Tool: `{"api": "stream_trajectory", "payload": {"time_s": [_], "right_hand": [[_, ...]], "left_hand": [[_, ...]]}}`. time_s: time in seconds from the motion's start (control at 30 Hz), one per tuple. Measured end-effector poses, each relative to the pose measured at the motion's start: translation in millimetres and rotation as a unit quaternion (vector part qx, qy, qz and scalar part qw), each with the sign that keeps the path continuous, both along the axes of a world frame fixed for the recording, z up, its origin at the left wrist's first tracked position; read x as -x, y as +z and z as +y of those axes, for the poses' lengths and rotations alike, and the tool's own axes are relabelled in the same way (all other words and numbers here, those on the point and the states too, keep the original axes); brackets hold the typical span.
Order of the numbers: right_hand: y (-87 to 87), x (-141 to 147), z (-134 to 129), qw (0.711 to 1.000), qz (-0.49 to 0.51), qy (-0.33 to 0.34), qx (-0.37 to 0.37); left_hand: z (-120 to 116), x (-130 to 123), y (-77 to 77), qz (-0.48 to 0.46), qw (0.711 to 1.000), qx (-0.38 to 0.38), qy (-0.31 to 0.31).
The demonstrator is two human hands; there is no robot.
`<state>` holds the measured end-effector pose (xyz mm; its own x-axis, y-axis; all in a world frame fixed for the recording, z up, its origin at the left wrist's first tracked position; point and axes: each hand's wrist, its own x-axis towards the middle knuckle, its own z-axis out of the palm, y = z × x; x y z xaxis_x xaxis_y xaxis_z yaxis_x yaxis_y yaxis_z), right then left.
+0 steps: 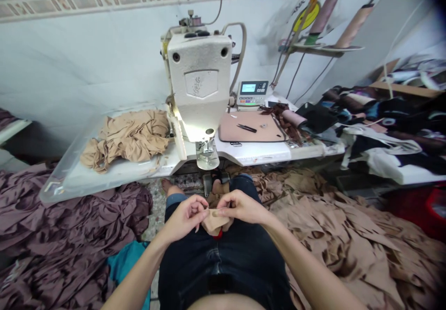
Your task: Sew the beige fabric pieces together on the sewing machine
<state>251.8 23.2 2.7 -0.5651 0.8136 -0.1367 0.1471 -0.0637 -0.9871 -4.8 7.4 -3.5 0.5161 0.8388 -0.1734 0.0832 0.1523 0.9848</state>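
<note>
Below the white sewing table [265, 154]; left hand [185, 217], right hand [241, 207] together, pinching beige fabric [214, 222]; mauve cloth heaps [62, 222] on the floor [156, 217]

Small creased beige fabric piece [213, 222]

A sewing machine [198, 78] stands on a table [104, 180] straight ahead, against a wall. On the table, a heap of cloth [125, 136] lies left of the machine, and a mat [249, 126] lies right of it, with snips [246, 128] on top and a control box [252, 93] behind. Spools [324, 13] sit on a shelf [317, 49] above. Cloth piles cover the floor on the left [59, 222] and right [334, 226]. Nearest, a fabric piece [215, 222] sits between the left hand [186, 217] and right hand [242, 206], over the person's lap.
</note>
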Motion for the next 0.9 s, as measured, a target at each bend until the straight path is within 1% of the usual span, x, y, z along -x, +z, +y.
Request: {"api": "stream_trajectory", "payload": {"time_s": [0.07, 0.13, 0.2, 0.27, 0.3, 0.37, 0.43, 0.5, 0.53, 0.6, 0.67, 0.73, 0.9], "right_hand": [[3.4, -3, 1, 0.999, 0.021, -0.015, 0.023], [7.6, -3, 3, 0.997, 0.042, -0.056, 0.032], [12.7, 0, 3, 0.993, 0.055, -0.102, 0.023], [19.2, 4, 3, 0.989, 0.059, -0.133, 0.006], [23.2, 7, 2, 0.988, 0.058, -0.143, -0.005], [33.0, 11, -1, 0.984, 0.046, -0.164, -0.047], [44.6, 15, -6, 0.971, 0.009, -0.197, -0.132], [56.5, 17, -8, 0.944, -0.033, -0.229, -0.234], [61.7, 18, -8, 0.93, -0.048, -0.24, -0.275], [69.7, 19, -6, 0.912, -0.056, -0.253, -0.317], [74.2, 20, 0, 0.907, -0.05, -0.267, -0.322], [75.9, 20, 5, 0.905, -0.045, -0.279, -0.318], [75.5, 22, 6, 0.904, -0.048, -0.294, -0.307]], "left_hand": [[3, 0, 4.9, -0.02, 1.0, -0.005, 0.011], [6, 2, 10.9, -0.037, 0.999, -0.008, 0.034], [10, 6, 16.5, -0.044, 0.998, -0.012, 0.053], [16, 9, 21.8, -0.022, 0.997, -0.049, 0.056], [19, 10, 24.5, 0.003, 0.994, -0.091, 0.057], [24, 11, 30.7, 0.063, 0.975, -0.202, 0.063], [28, 10, 37.9, 0.105, 0.946, -0.299, 0.066], [32, 8, 45.6, 0.113, 0.931, -0.34, 0.071], [33, 7, 49.3, 0.108, 0.93, -0.341, 0.08], [37, 3, 56.0, 0.092, 0.938, -0.318, 0.105], [41, -1, 60.9, 0.075, 0.948, -0.284, 0.123], [44, -4, 63.4, 0.074, 0.95, -0.274, 0.133], [42, -7, 64.7, 0.101, 0.923, -0.336, 0.155]]}}
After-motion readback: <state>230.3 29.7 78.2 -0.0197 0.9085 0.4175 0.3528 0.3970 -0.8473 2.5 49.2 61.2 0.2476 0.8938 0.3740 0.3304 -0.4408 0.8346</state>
